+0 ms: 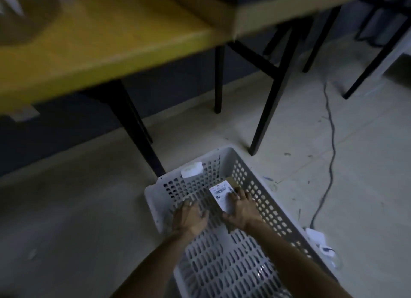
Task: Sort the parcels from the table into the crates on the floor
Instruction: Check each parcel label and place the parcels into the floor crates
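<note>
A white perforated crate (264, 199) stands on the floor below the yellow table (100, 44). Inside it, against the far right wall, lies a small brown parcel (232, 182) with a white shipping label (221, 196) on top. My right hand (241, 208) rests on the parcel's near end, fingers spread over the label and thumb at its near corner. My left hand (191, 215) hovers inside the crate just left of the parcel, fingers loosely bent and holding nothing. Both forearms reach in from the bottom of the view.
A white tag (192, 169) hangs on the crate's far rim. Black table legs (138, 128) and chair legs (271, 106) stand just beyond the crate. A dark cable (331, 142) snakes over the floor at right, ending near a white adapter (315, 237).
</note>
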